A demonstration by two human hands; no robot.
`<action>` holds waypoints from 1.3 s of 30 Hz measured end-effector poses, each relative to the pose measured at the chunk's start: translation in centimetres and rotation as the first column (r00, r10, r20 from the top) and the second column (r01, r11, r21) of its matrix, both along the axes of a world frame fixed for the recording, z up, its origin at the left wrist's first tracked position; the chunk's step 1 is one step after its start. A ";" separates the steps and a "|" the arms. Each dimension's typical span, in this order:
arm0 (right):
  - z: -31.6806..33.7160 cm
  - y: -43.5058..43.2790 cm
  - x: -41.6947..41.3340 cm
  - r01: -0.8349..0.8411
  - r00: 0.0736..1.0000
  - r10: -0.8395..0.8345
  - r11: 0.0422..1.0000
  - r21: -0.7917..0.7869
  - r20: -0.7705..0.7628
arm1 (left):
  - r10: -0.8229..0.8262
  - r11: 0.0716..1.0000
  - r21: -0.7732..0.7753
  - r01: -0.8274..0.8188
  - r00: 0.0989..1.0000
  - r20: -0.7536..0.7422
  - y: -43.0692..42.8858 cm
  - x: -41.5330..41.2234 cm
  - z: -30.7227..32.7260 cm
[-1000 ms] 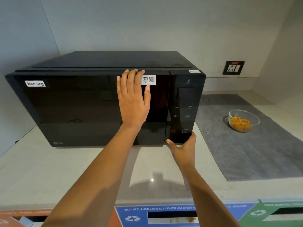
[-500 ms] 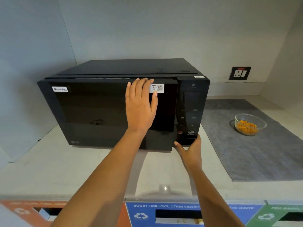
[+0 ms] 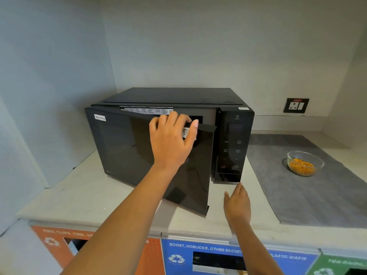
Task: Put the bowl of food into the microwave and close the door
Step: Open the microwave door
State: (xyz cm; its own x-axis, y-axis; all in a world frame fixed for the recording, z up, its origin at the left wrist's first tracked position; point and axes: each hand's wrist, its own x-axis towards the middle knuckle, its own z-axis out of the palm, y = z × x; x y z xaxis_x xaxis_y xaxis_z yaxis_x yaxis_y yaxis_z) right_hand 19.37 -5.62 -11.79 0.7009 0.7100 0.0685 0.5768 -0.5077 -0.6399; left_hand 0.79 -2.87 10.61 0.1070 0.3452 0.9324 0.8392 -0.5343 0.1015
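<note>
Your left hand [image 3: 170, 139], flat on the shut door half a second ago, now curls its fingers over the top edge of the door [image 3: 127, 147], swung partly open from the microwave [image 3: 232, 139]. Your right hand [image 3: 237, 203], fingers loose, has left the panel. The bowl of food [image 3: 304, 163] stays on the grey mat [image 3: 317, 195].

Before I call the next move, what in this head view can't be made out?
- Microwave cavity: head view, mostly hidden by the part-open door and the left hand.
- Control panel labels: too small and dim to read.
- Food in the bowl: orange pieces, kind unclear.
- Bin labels: partly covered by arms, cut off by the bottom edge.
</note>
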 end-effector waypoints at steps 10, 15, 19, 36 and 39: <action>0.4 -0.8 -0.2 -0.121 0.985 0.128 0.990 -0.072 0.114 | 0.196 0.933 -0.246 -0.261 0.945 -0.261 -6.7 -3.3 5.7; 0.4 -1.1 -0.2 -0.143 0.980 0.154 0.986 -0.091 0.124 | 0.374 0.785 -0.287 -0.549 0.789 -0.488 -8.9 -5.1 8.5; 0.5 -1.2 -0.2 -0.160 0.977 0.171 0.983 -0.095 0.125 | 0.307 0.599 -0.481 -0.640 0.738 -0.601 -7.3 -8.8 9.8; 0.4 -1.0 -0.1 -0.160 0.969 0.184 0.976 -0.150 0.162 | 0.506 0.248 -0.396 -0.884 0.467 -0.725 -1.9 -17.2 6.0; 0.3 -0.8 0.0 -0.148 0.971 0.177 0.974 -0.170 0.164 | 0.534 0.236 -0.364 -0.901 0.434 -0.726 -1.0 -18.1 5.3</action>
